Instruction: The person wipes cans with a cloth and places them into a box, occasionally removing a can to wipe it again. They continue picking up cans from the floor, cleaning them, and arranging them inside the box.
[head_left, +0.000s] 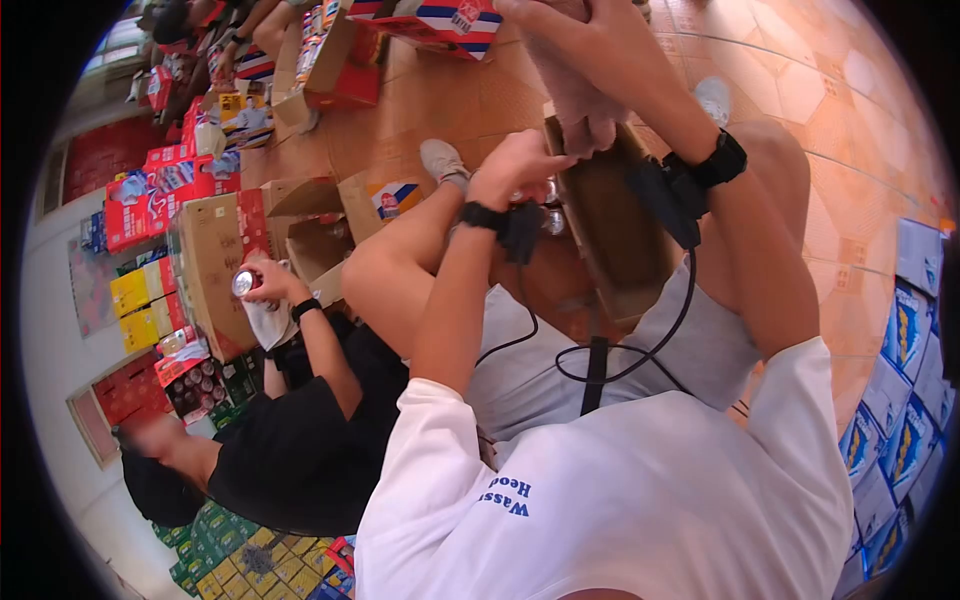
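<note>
My right hand (610,45) grips a pinkish-grey cloth (565,80) that hangs over the far end of an open cardboard box (645,285). Between my knees, the long narrow box stands tilted with its brown inside showing. To its left is my left hand (515,168), its fingers curled and their tips near the cloth's lower end; what they hold is hidden. Shiny cans (552,220) show just below that hand, against the box's left side.
At left a person in black (300,450) holds a can (243,283) and a white cloth (270,322) by open cartons (215,250). Red drink boxes (430,25) are at the top, blue-white packs (905,330) at right. Black cables (535,320) cross my lap.
</note>
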